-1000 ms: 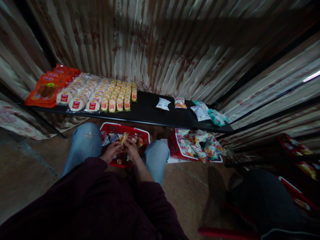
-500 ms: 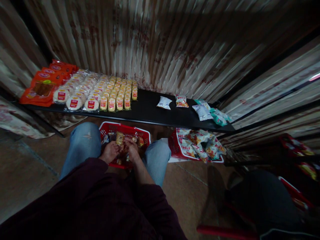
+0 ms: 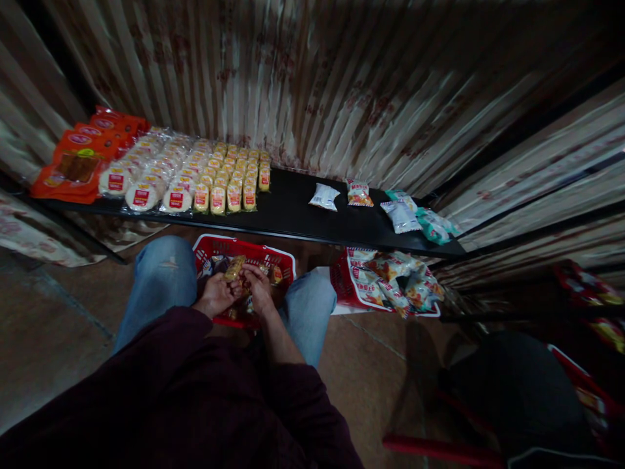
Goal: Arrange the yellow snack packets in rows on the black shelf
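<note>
Above the red basket (image 3: 291, 267) between my knees, both hands are brought close together. My left hand (image 3: 217, 296) is closed around the lower end of a small golden wrapped snack cake (image 3: 235, 268), which tilts up to the right. The curled fingers of my right hand (image 3: 258, 287) pinch at its right side; their tips are partly hidden. Below my hands, several more wrapped snacks (image 3: 276, 275) lie in the basket, dim and partly covered by my fingers.
A black shelf (image 3: 293, 202) holds orange packets (image 3: 73, 166), round white wrapped cakes (image 3: 142, 195), rows of yellow wrapped cakes (image 3: 218, 199) and several small bags (image 3: 359, 193). Another red basket (image 3: 342, 280) is full of snack bags. A dark-clothed person (image 3: 517, 391) is at lower right.
The wrapped snack cake has turned from upright to leaning right between my hands. My right fingers have come nearer to it. The view has shifted slightly.
</note>
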A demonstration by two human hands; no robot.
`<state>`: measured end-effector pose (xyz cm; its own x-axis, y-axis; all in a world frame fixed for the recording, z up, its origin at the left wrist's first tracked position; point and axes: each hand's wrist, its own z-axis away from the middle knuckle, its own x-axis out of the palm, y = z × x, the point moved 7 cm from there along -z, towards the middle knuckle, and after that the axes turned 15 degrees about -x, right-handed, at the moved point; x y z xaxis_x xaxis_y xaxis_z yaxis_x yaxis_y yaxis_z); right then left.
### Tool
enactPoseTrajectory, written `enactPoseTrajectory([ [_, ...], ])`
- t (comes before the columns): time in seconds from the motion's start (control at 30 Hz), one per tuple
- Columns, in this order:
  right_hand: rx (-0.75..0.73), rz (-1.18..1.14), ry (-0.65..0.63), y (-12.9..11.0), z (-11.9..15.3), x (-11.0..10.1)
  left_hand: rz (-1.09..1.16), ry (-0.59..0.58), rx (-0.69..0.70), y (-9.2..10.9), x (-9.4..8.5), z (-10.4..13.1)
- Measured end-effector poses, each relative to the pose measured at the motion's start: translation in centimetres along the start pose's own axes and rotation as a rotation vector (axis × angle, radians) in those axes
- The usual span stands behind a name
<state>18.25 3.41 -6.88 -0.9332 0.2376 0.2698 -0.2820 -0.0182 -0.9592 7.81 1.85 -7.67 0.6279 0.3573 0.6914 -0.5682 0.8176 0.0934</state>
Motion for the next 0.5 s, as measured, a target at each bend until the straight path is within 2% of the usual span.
enactPoseTrajectory([
  [0.07, -0.01, 0.046, -0.014, 0.1, 0.0, 0.0, -0.065, 0.066, 0.05, 0.3, -0.4, -0.2],
  [0.23, -0.046, 0.237, -0.024, 1.2, -0.2, -0.6, -0.326, 0.376, 0.222, 1.2, -2.3, -0.7],
  [0.4, -0.088, 0.469, -0.096, 2.8, -0.4, -1.0, -0.41, 0.501, 0.362, 1.6, -3.2, -0.8],
  [0.5, -0.083, 0.566, -0.145, 3.6, -0.3, -1.0, -0.507, 0.511, 0.423, 2.0, -3.0, -0.7],
])
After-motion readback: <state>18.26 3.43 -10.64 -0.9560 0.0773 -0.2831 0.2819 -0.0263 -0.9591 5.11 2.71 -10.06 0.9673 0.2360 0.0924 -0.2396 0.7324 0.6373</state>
